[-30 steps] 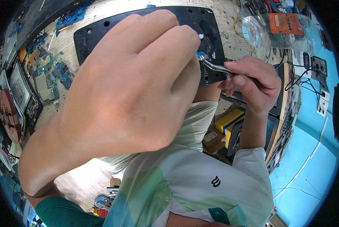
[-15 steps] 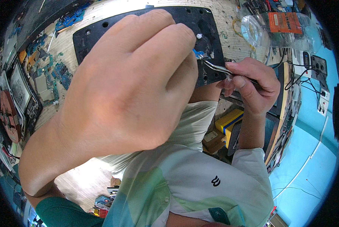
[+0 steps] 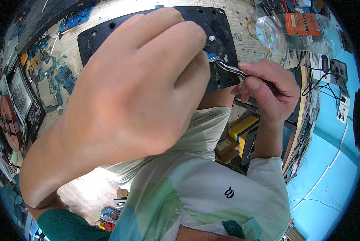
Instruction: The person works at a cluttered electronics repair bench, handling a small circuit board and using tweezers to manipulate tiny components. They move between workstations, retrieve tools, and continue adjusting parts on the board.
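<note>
My left hand (image 3: 136, 88) looms large in the middle, fingers curled into a fist above a black board (image 3: 218, 30) with round holes along its edges. Its fingertips and anything in them are hidden on the far side. From the right, my right hand (image 3: 270, 88) pinches a pair of bent metal tweezers (image 3: 233, 70) between thumb and fingers. Their tips touch or nearly touch a small blue piece (image 3: 210, 56), partly covered by my left hand. A white blob (image 3: 211, 38) sits on the board just beyond.
Loose circuit boards (image 3: 55, 84) lie on the wooden bench at the left, near a framed dark panel (image 3: 23, 92). A clear plastic bottle (image 3: 272, 32) with an orange label lies at the far right. Cables and a power socket (image 3: 343, 108) run beside it. Below is a yellow box (image 3: 244, 130).
The tweezers have tilted a little while their tips stay by the blue piece. My right hand has shifted slightly right, and my left fist slightly up and left.
</note>
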Motion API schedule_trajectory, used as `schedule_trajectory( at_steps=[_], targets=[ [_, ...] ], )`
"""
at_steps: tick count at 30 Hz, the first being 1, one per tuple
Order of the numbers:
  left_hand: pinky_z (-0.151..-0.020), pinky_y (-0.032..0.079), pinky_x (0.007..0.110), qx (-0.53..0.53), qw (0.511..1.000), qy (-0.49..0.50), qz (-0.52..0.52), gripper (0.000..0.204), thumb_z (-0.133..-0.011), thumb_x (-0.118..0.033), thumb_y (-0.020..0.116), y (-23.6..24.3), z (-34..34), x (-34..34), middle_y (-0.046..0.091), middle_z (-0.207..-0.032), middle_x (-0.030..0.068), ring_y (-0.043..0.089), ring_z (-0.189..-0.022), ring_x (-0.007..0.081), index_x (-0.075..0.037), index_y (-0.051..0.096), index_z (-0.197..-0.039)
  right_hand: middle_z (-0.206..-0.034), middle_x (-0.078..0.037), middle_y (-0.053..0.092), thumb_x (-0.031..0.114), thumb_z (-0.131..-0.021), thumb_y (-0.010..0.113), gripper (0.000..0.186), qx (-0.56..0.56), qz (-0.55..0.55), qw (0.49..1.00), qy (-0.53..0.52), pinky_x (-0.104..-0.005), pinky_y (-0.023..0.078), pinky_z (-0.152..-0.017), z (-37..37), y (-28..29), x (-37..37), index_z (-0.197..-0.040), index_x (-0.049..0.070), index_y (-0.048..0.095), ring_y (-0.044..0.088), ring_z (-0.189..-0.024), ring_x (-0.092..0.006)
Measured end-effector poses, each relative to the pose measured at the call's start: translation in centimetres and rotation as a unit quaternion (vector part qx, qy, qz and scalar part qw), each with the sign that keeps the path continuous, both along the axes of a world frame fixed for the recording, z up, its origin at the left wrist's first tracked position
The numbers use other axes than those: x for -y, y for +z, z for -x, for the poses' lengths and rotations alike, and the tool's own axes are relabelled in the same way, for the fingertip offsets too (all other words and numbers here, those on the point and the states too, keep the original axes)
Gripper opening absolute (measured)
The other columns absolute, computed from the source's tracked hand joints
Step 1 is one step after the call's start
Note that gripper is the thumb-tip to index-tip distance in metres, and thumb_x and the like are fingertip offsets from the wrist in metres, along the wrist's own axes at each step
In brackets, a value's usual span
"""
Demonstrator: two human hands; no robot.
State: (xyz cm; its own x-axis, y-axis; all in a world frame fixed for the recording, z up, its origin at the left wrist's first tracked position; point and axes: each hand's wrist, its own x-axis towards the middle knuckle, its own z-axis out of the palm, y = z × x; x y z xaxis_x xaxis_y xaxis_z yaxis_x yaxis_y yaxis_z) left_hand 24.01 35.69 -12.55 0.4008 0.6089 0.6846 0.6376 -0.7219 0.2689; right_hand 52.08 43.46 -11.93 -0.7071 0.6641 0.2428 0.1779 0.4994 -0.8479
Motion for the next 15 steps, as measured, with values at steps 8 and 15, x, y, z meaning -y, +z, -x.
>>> schedule_trajectory(
  at_steps=[8,15],
  targets=[
    [-0.075,0.059,0.042,0.015,1.000,-0.007,0.009,0.049,-0.052,0.000,0.077,0.0,0.1,-0.3,0.065,-0.096,0.0213,0.069,-0.085,0.0354,0.016,0.073,-0.098,-0.086,-0.012,0.076,-0.002,-0.094,0.077,0.026,-0.026,0.046,0.998,0.025,-0.0276,0.053,-0.063,0.3,-0.4,-0.5,-0.120,-0.005,0.080,0.071,-0.070,-0.0174],
    [-0.073,0.058,0.042,0.025,1.000,-0.008,-0.005,0.047,-0.053,0.001,0.077,-0.2,0.0,-0.2,0.065,-0.094,0.0209,0.068,-0.083,0.0348,0.016,0.072,-0.097,-0.088,-0.014,0.076,-0.003,-0.095,0.075,0.027,-0.050,0.021,0.997,0.062,-0.0286,0.054,-0.062,0.2,-1.0,-1.0,-0.121,-0.007,0.079,0.071,-0.069,-0.0185]
  ],
)
